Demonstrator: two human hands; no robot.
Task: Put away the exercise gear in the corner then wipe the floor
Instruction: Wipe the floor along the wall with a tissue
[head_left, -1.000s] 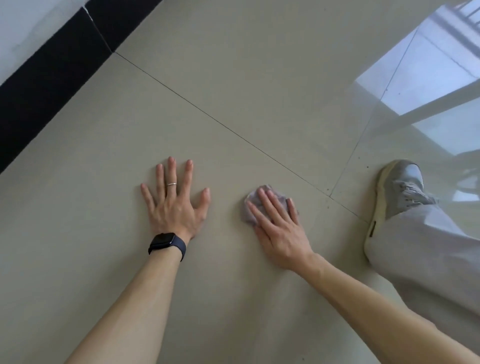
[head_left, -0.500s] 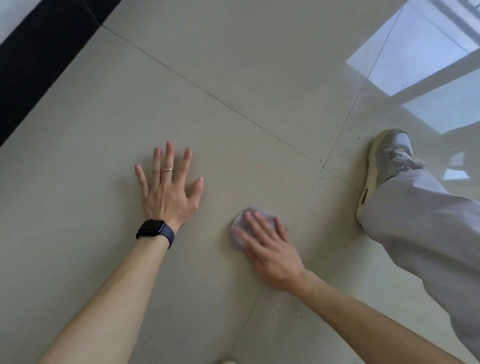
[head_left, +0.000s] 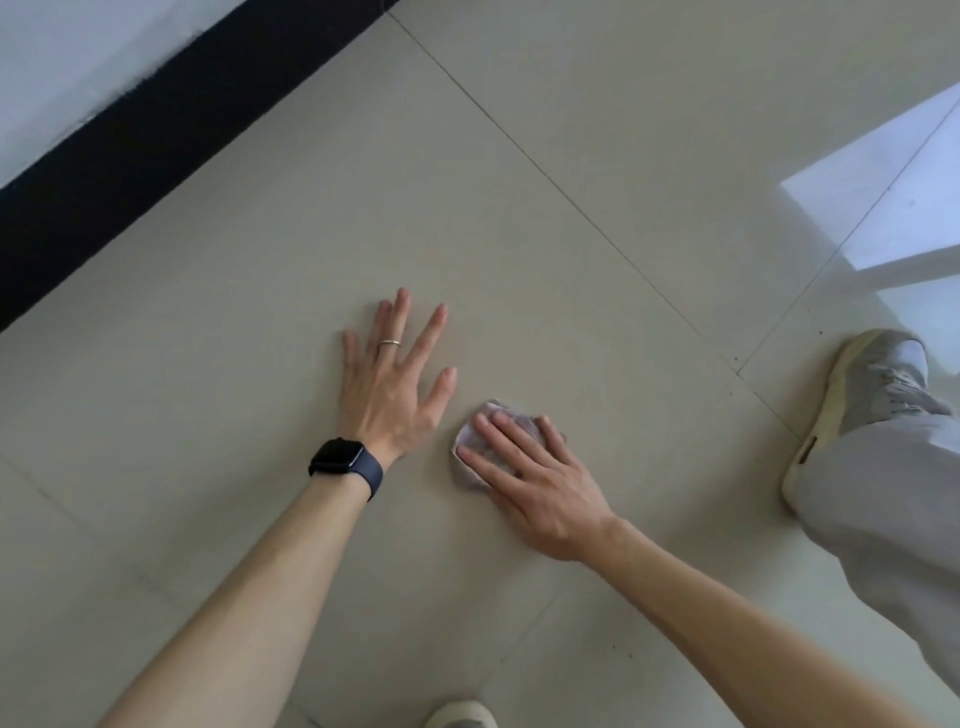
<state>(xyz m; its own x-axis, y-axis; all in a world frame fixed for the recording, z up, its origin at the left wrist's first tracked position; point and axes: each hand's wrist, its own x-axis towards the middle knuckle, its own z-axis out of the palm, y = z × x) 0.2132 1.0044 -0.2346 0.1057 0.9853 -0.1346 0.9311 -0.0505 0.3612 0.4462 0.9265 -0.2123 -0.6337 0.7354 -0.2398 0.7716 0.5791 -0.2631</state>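
Stage: the wiping half, by my judgement; no exercise gear shows anywhere in view, so the putting-away looks done or is out of sight, and I cannot tell which.
Left hand (head_left: 393, 382): flat on the floor (head_left: 218, 322), fingers spread wide, holding nothing; it reads as a prop for the body's weight. A ring sits on one finger and a dark watch (head_left: 345, 463) on the wrist.
Right hand (head_left: 530, 478): at about 4 o'clock from the left hand and close beside it, fingers stretched flat over the cloth (head_left: 470, 447), pressing it down rather than gripping it.
Cloth: small, pale, bunched, lying on the tile just by the left hand's thumb; only its edges at 9 to 12 o'clock of the right hand's fingers show.
Floor: pale glossy tiles with thin joints; no clear stain or wet streak can be made out, so how much is already wiped cannot be judged.
Skirting (head_left: 171, 140): a black band at 10 o'clock, well apart from the hands.
Shoe (head_left: 862, 395): at 3 o'clock, planted on the tile.
Left to do: likely more strokes across the tiles around the hands.
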